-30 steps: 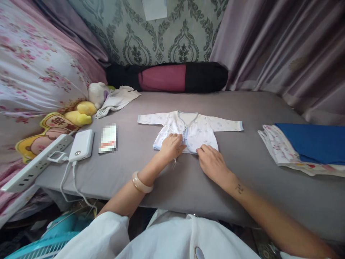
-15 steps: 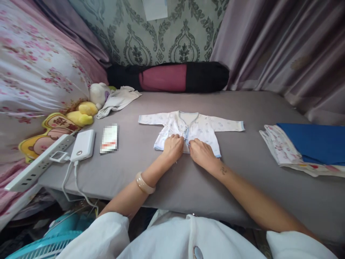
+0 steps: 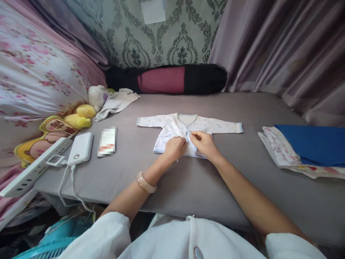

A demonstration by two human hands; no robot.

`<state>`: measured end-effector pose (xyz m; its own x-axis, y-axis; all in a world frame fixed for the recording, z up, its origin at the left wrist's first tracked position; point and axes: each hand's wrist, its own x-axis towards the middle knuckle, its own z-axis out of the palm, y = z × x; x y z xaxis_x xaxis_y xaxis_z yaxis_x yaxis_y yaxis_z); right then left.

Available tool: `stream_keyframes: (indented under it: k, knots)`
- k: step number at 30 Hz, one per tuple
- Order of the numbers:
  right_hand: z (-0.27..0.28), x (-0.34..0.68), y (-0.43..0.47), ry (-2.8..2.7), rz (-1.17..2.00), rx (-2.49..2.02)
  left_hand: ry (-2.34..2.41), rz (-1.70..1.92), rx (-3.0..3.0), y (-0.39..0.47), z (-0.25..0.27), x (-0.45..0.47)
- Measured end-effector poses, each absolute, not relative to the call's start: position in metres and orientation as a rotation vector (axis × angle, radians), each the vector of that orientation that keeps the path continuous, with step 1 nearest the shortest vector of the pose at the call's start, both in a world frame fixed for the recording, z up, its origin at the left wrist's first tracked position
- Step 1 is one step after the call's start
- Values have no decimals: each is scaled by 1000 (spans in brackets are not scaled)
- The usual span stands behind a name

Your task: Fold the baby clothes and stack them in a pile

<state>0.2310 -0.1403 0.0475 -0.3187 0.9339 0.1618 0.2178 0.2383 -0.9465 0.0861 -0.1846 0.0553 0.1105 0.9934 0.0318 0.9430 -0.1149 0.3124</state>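
Right hand [image 3: 203, 144] is now pinching baby shirt [image 3: 175, 132] higher up; left hand [image 3: 174, 148] is curling on it, hold unclear. Patterned wall [image 3: 159, 39] is backing gray sheet [image 3: 188, 187].

The shirt [image 3: 199, 125] lies between the power bank [image 3: 81, 146], left, and folded cloths [image 3: 320, 145], right; a roll [image 3: 161, 80] lies behind.

Passage exists between baby shirt [image 3: 201, 125] and folded fabric [image 3: 318, 145]. Bolster [image 3: 161, 80] blocks rear; power bank [image 3: 80, 148] obstructs far left.
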Motion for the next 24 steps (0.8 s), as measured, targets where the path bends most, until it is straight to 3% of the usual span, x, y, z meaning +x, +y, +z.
stream_keyframes:
  k: [8,13,20,24]
  knots:
    - [33,222,-147,-1834,1122,-1178,1788,707,1895,-179,41,78]
    - [44,223,-161,-2270,1023,-947,1832,938,1578,-180,41,75]
    - [41,254,-150,-2438,305,-1266,1774,894,1911,-182,27,75]
    - [27,275,-158,-2616,215,-1445,1790,889,1985,-184,21,75]
